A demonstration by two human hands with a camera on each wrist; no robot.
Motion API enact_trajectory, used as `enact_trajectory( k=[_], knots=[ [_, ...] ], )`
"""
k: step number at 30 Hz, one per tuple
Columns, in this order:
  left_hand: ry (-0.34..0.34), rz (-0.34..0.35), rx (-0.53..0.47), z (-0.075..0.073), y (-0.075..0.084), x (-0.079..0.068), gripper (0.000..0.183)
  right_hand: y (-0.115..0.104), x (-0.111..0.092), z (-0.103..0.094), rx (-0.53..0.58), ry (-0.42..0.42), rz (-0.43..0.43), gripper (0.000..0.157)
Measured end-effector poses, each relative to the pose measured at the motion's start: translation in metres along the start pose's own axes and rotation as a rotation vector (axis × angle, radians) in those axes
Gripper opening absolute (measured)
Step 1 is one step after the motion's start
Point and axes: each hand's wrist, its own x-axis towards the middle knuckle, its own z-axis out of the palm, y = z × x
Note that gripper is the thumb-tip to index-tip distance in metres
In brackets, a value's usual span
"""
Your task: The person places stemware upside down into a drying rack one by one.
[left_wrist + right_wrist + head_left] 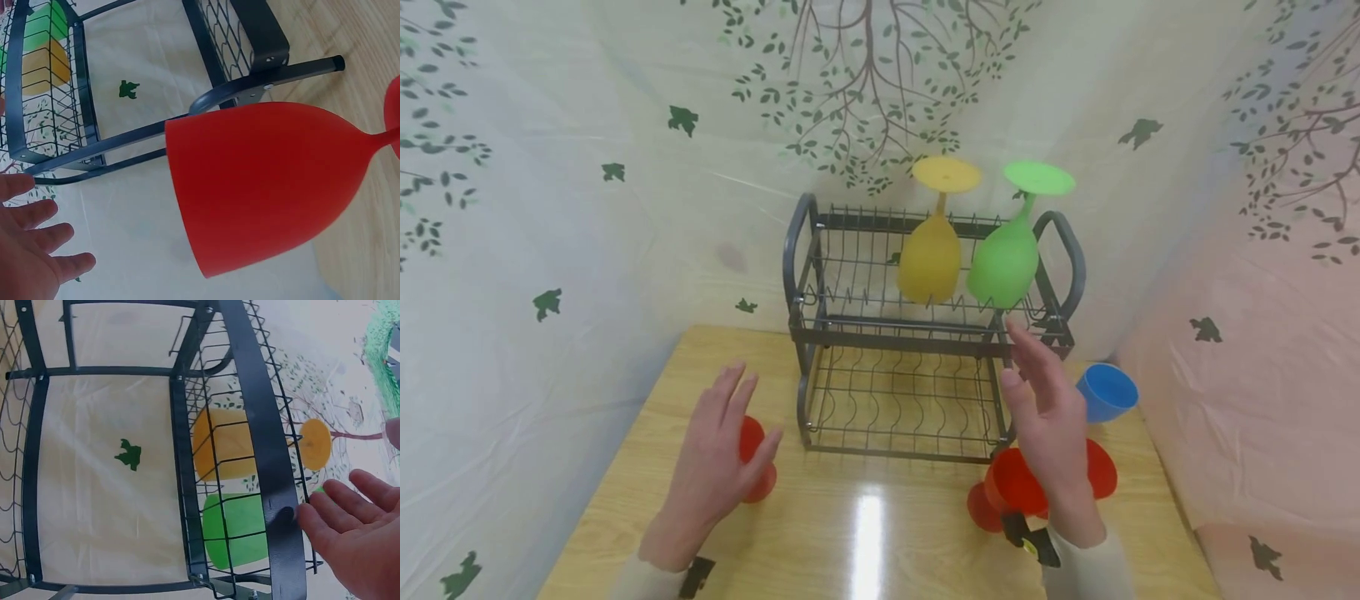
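My left hand (711, 458) hovers with spread fingers over the left of the table, holding nothing. Beside and partly behind it stands a red goblet (269, 187), upright in the left wrist view. My right hand (1047, 421) is held up before the right end of a black two-tier dish rack (887, 338), its fingers fairly straight and gripping nothing. A yellow goblet (929, 262) and a green goblet (1003, 267) sit upside down and tilted on the upper tier. Under my right hand are red goblets (1015, 483), partly hidden, so their exact number is unclear.
A blue cup (1107, 392) stands right of the rack near the table's edge. The rack's lower tier (910, 396) has wavy wire rows. A printed cloth (625, 250) hangs behind and beside the wooden table (820, 533).
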Motion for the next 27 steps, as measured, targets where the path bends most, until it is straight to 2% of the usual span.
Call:
enact_trajectory(
  k=[10, 17, 20, 27],
  knots=[
    [-0.101, -0.028, 0.050, 0.000, -0.009, -0.013, 0.079, 0.015, -0.018, 0.004, -0.004, -0.023, -0.051, 0.053],
    [-0.208, -0.032, 0.087, -0.003, -0.021, -0.015, 0.083, 0.027, -0.028, 0.012, -0.028, -0.057, -0.160, 0.057],
    [-0.279, -0.059, 0.113, -0.006, -0.026, -0.014, 0.082, 0.031, -0.035, 0.015, -0.036, -0.092, -0.135, 0.057],
    [-0.464, -0.132, 0.139, -0.010, -0.031, -0.013, 0.089, 0.039, -0.053, 0.024, -0.073, -0.183, -0.018, 0.056]
  ],
)
